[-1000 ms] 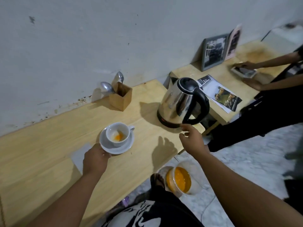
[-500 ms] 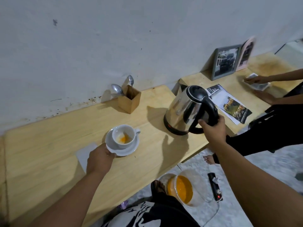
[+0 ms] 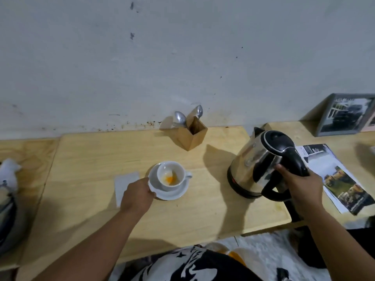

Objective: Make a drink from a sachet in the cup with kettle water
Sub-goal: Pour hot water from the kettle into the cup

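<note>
A white cup (image 3: 170, 175) with orange powder at its bottom stands on a white saucer (image 3: 178, 194) in the middle of the wooden table (image 3: 203, 216). My left hand (image 3: 138, 196) holds the saucer's left rim. To the right stands a steel kettle (image 3: 257, 163) with a black lid and handle, on its base, tilted slightly. My right hand (image 3: 302, 186) is closed around the kettle's black handle. A white paper piece (image 3: 124, 183) lies flat just left of the saucer, partly under my left hand.
A wooden holder (image 3: 191, 134) with spoons stands against the wall behind the cup. A framed picture (image 3: 347, 114) leans at the far right, with a printed leaflet (image 3: 334, 177) lying beside the kettle. Dark and white objects (image 3: 8, 179) sit at the left edge.
My right hand has gone from open near the kettle to gripping its handle. The view has turned left, so the other person's hands are out of sight. My left hand stays on the saucer.
</note>
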